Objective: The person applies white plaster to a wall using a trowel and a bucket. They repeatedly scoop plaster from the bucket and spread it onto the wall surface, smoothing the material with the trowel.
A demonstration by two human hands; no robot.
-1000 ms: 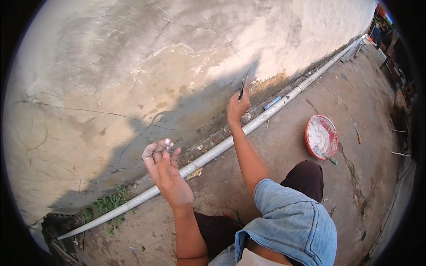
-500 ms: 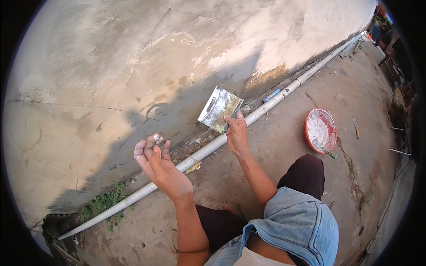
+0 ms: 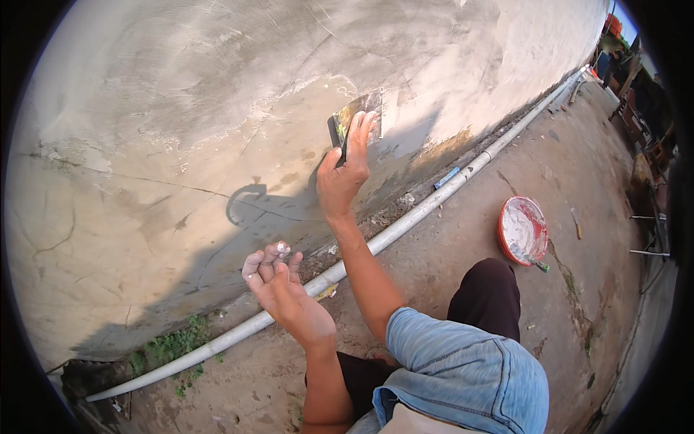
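Observation:
My right hand (image 3: 344, 179) grips a wide, flat putty scraper (image 3: 371, 103) with a dark, greenish edge strip. Its blade lies against the plastered wall (image 3: 217, 94), fingers spread along its back, near the edge of a paler plaster patch. Lower and to the left, my left hand (image 3: 293, 300) is raised palm up with bent, separated fingers. White paste clings to its fingertips, and it holds no tool.
A white pipe (image 3: 390, 235) runs along the wall's foot. On the ground to the right stands a red basin (image 3: 500, 233) of white paste (image 3: 519, 226), a green-handled tool (image 3: 538, 265) at its rim. Weeds (image 3: 173, 343) grow lower left; a blue object (image 3: 447, 177) lies beside the pipe.
My right hand has moved up and left, bringing the scraper from in front of the pipe onto the wall. In the picture, my left hand sits slightly lower and further right.

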